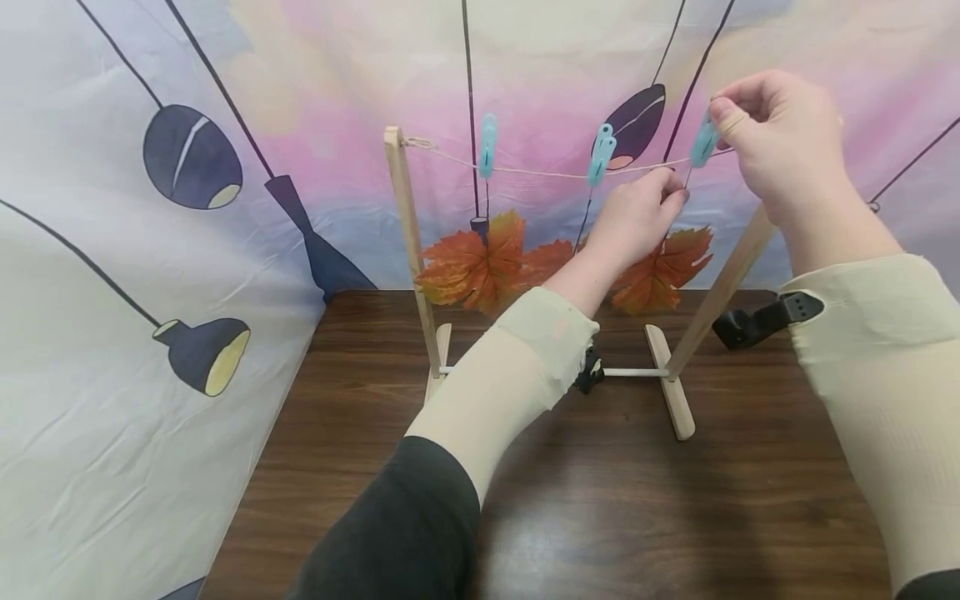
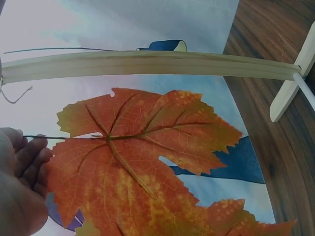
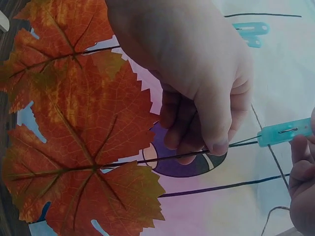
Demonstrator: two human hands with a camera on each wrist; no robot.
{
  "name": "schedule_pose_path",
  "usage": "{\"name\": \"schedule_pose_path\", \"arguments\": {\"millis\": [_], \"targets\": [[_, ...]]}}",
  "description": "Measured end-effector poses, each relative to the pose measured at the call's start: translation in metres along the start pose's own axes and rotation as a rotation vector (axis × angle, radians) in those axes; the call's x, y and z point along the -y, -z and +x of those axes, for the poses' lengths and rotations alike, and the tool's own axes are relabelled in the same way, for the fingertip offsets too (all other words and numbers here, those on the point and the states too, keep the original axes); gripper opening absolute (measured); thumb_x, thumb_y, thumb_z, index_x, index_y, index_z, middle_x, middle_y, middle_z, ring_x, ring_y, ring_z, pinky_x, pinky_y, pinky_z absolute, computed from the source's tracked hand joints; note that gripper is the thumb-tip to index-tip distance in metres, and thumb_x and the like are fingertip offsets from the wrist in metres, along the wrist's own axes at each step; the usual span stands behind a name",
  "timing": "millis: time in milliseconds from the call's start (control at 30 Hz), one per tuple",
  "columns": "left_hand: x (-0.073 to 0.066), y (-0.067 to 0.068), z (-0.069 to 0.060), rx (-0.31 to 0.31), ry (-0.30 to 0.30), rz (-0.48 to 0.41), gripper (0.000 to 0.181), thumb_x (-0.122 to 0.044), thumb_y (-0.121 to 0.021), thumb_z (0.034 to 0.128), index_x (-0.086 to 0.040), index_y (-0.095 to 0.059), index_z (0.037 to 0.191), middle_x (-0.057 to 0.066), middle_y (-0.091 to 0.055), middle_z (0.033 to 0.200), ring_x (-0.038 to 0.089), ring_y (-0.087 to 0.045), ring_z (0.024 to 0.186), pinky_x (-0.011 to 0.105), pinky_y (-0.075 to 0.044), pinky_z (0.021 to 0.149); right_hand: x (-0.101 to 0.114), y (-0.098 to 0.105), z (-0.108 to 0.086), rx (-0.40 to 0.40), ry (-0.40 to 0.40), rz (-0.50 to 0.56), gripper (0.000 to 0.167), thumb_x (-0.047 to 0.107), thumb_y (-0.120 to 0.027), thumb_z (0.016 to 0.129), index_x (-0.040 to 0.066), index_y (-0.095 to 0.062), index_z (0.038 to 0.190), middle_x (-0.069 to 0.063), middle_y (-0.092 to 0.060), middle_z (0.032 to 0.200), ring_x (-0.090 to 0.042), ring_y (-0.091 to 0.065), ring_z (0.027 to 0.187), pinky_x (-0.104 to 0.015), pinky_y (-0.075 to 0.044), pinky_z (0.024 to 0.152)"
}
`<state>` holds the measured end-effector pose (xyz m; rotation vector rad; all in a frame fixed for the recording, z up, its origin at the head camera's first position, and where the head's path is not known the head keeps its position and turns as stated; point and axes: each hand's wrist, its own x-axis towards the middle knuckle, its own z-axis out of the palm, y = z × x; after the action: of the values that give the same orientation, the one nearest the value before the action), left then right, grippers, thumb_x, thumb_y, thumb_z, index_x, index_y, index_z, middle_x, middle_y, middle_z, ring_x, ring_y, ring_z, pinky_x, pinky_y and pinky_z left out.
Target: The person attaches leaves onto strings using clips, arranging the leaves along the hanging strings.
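My right hand (image 1: 798, 137) pinches a light-blue clothespin (image 1: 705, 140) at the right end of the string line (image 1: 540, 173). Below it, my left hand (image 1: 637, 208) pinches the dark stem (image 3: 179, 156) of an orange artificial maple leaf (image 1: 663, 267) between thumb and fingers. In the right wrist view, the stem's upper end meets the tip of that clothespin, at the line. Two other leaves hang to the left, an orange leaf (image 1: 480, 262) and a partly hidden leaf (image 1: 546, 260). Clothespins on the line stand above them.
A wooden post (image 1: 408, 242) on the left and a slanting post (image 1: 720, 292) on the right carry the line. A white rod (image 1: 633, 372) joins their feet on the brown wooden table (image 1: 600, 500). Behind hangs a printed cloth (image 1: 337, 100) with lamp pictures.
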<state>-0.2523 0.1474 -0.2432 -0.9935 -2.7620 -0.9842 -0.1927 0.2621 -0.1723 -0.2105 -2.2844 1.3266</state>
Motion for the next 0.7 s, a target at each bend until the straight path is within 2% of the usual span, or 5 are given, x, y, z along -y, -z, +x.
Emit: {"name": "schedule_pose_path", "arguments": {"millis": [133,267,500,600,700], "targets": [[-0.0026,0.0002,-0.0002,0.012,0.004,-0.005,0.02,-0.035,-0.045,0.0991,-0.024,-0.057,0.11,-0.01,-0.057,0.085,0.007,-0.05,0.079,0.017,-0.039,0.071,-0.0006,0.0005,-0.0004,0.008,-0.008,0.01,0.001,0.027,-0.062,0.091,0.026,-0.062,0.092,0.017,-0.06,0.079,0.002,-0.057,0.071,-0.017,-0.037,0.072],[-0.0057,0.0006,-0.0004,0.026,0.008,-0.007,0.02,-0.036,-0.044,0.0993,-0.024,-0.056,0.109,-0.009,-0.056,0.084,0.007,-0.05,0.078,0.018,-0.039,0.07,-0.0018,0.0011,-0.0003,0.023,-0.007,0.039,0.007,0.026,-0.062,0.09,0.021,-0.063,0.095,0.014,-0.06,0.082,-0.001,-0.056,0.073,-0.015,-0.04,0.069],[-0.0064,0.0002,-0.0007,0.032,0.014,-0.015,0.02,-0.036,-0.044,0.0992,-0.024,-0.057,0.11,-0.01,-0.057,0.086,0.007,-0.05,0.079,0.018,-0.039,0.071,-0.0031,0.0018,0.0,0.033,-0.01,0.059,0.007,0.027,-0.062,0.09,0.022,-0.062,0.094,0.014,-0.061,0.083,0.001,-0.058,0.072,-0.016,-0.038,0.074],[-0.0056,-0.0001,-0.0005,0.03,0.023,-0.017,0.02,-0.036,-0.045,0.099,-0.025,-0.057,0.11,-0.011,-0.058,0.087,0.007,-0.051,0.081,0.018,-0.04,0.072,-0.0023,0.0019,0.0002,0.043,0.003,-0.021,0.007,0.031,-0.061,0.091,0.026,-0.062,0.096,0.02,-0.06,0.079,0.006,-0.057,0.071,-0.016,-0.021,0.094],[-0.005,-0.0001,-0.0004,0.029,0.022,-0.012,0.02,-0.036,-0.045,0.0989,-0.024,-0.057,0.109,-0.011,-0.058,0.087,0.007,-0.051,0.081,0.017,-0.039,0.073,-0.002,0.0025,0.0,0.037,0.016,-0.124,0.011,0.035,-0.059,0.091,0.029,-0.063,0.1,0.024,-0.057,0.074,0.009,-0.054,0.072,-0.026,0.0,0.1]]}}
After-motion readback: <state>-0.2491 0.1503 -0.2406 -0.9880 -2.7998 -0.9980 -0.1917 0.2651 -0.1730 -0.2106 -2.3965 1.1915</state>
